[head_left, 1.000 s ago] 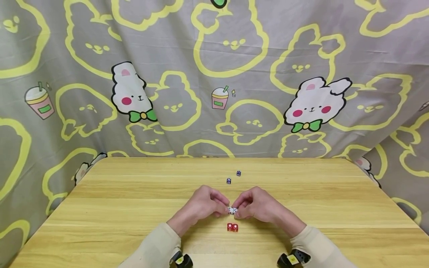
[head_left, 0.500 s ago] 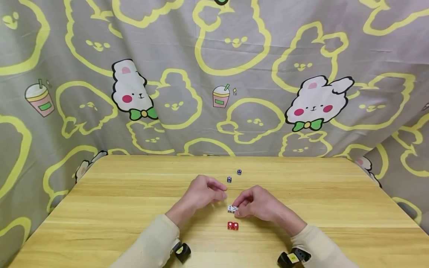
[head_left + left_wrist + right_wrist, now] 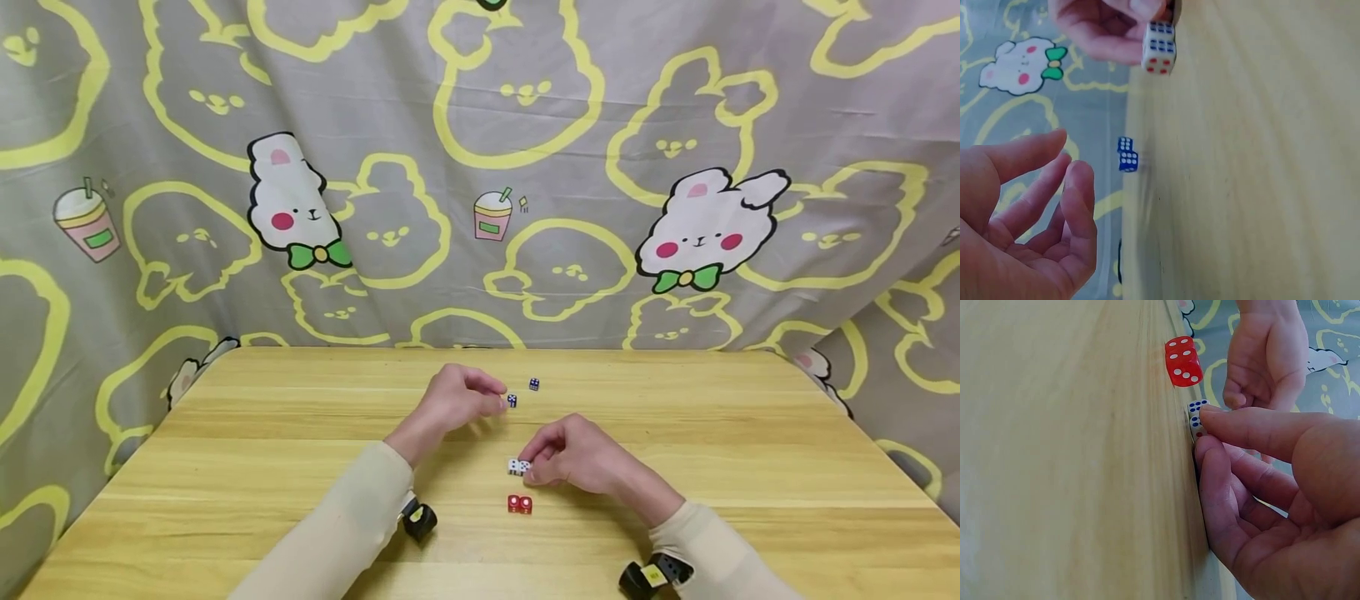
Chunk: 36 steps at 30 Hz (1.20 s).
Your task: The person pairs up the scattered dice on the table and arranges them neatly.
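Observation:
Two white dice (image 3: 513,467) stand side by side mid-table, and my right hand (image 3: 573,454) pinches the right one between thumb and fingers. In the right wrist view the thumb and a fingertip sit on the white die (image 3: 1197,407). Farther back, my left hand (image 3: 467,396) reaches beside the nearer blue die (image 3: 512,401), its fingertips right at that die's left side. The left wrist view shows this hand (image 3: 1029,219) with a gap between thumb and fingers and nothing in it. Another blue die (image 3: 534,384) lies slightly behind and to the right.
Two red dice (image 3: 520,504) sit together in front of the white pair. All the dice are on a wooden table (image 3: 262,467), with a patterned grey curtain (image 3: 465,283) hanging behind its far edge. A wrist camera (image 3: 420,522) is strapped beneath each sleeve.
My left hand has let go of the white dice and moved away from me, up to the nearer blue die. The right hand has stayed at the white pair.

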Each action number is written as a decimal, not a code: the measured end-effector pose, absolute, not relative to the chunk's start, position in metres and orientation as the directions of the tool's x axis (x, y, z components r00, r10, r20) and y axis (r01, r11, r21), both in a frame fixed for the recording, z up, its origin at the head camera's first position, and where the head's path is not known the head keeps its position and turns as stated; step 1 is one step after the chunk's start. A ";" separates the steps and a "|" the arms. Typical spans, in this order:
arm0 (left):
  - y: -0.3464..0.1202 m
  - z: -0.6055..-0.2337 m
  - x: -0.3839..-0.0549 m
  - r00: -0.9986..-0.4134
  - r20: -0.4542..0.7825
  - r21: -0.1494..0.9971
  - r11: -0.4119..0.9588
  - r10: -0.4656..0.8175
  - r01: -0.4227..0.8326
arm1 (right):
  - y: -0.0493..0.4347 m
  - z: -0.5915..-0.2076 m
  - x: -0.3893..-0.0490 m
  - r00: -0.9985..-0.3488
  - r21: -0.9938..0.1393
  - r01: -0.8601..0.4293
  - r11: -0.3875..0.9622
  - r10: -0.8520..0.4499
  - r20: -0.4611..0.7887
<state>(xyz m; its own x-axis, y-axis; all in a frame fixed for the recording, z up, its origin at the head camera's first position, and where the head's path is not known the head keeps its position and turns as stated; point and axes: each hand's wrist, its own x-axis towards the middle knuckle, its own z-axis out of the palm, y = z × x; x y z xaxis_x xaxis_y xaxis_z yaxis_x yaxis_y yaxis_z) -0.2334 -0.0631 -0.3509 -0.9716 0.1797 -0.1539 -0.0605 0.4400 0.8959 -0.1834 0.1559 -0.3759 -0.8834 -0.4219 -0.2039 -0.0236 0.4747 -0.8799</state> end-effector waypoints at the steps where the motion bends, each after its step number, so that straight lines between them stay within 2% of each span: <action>1: -0.063 -0.351 -0.235 -0.971 -0.159 0.893 0.444 0.177 -0.065 | 0.156 -0.376 -0.184 -0.882 -0.881 -0.023 0.472 -0.424 -0.204; 16: -0.051 -0.361 -0.261 -0.971 -0.191 0.861 0.499 0.145 -0.095 | 0.154 -0.377 -0.184 -0.880 -0.880 -0.019 0.474 -0.426 -0.211; 36: -0.039 -0.368 -0.268 -0.970 -0.194 0.832 0.549 0.144 -0.085 | 0.156 -0.377 -0.184 -0.883 -0.884 -0.023 0.468 -0.424 -0.202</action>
<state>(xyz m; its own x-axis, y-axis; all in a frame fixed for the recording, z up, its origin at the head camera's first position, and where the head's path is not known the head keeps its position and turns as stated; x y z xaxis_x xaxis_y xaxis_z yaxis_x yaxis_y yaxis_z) -0.2683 -0.0387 -0.3680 -0.9704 0.1442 -0.1938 -0.0846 0.5486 0.8318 -0.1838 0.1556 -0.3771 -0.8828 -0.4242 -0.2019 -0.0227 0.4677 -0.8836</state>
